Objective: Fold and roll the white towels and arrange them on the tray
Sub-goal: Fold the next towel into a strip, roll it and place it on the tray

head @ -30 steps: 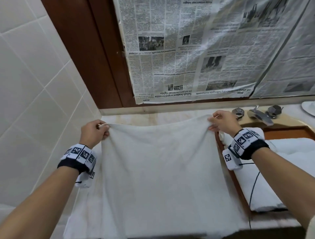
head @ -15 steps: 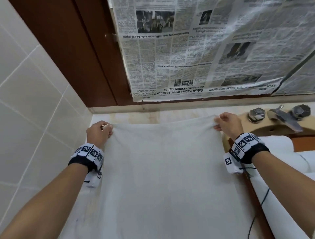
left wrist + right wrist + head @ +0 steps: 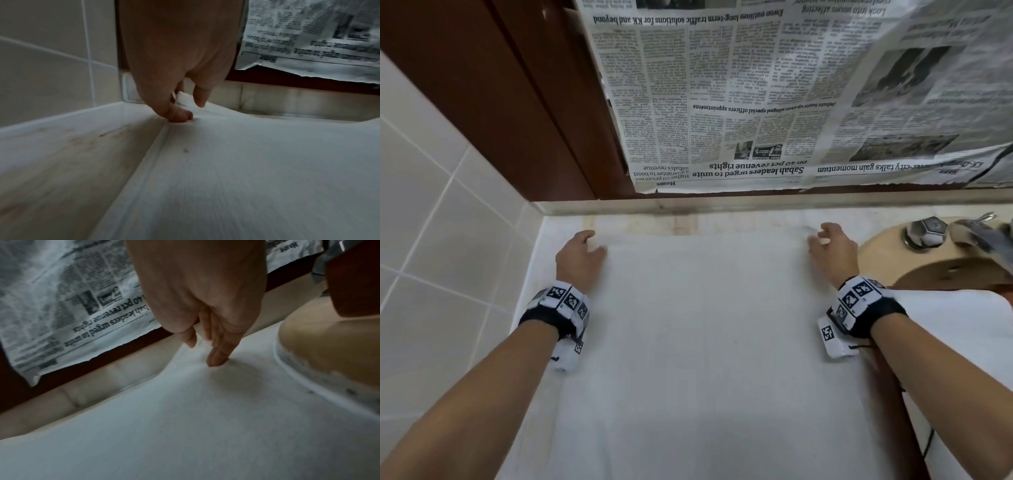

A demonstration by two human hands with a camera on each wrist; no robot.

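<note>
Two wrist views are blurred, and the tray cannot be made out behind the right forearm. Only part of the tap (image 3: 977, 236) is seen, cut off right of the right hand (image 3: 832, 251). The towel (image 3: 709, 342) is spread flat on the counter (image 3: 61, 154) between both hands, white and finely ribbed, its near end out of frame. Its far left corner is touched by the left hand (image 3: 577, 258), fingers bent; whether it is pinched cannot be told. The far right corner is pressed by straight fingers (image 3: 218, 356).

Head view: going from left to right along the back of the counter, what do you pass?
Tiled wall → left hand → white towel → right hand → tap knob → faucet spout.
</note>
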